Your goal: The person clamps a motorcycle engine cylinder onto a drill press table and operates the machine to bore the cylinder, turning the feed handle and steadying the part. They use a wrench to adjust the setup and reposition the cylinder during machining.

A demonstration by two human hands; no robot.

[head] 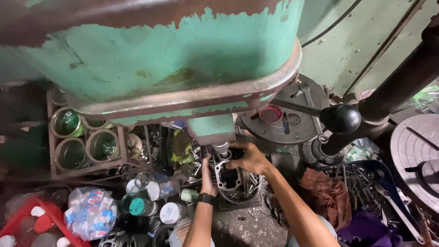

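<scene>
Steadily, left hand [208, 176] and right hand [249, 158] clasp a metal engine part [227, 178] beneath the drill spindle [222, 148]; alignment, seemingly, precedes drilling.

We see the drill press head [155, 59] as painted metal, its green coat chipped and flaking to dull brown, and just below it the bare grey metal part [228, 176] looks cast and matt between our left hand [208, 176] and right hand [249, 158]. Right of the head, the lever knob [340, 118] is smooth glossy black, and lower right of it the rust-brown rag [327, 192] is crumpled cloth. Lower left of the head, the bag [89, 212] is clear shiny plastic.
</scene>
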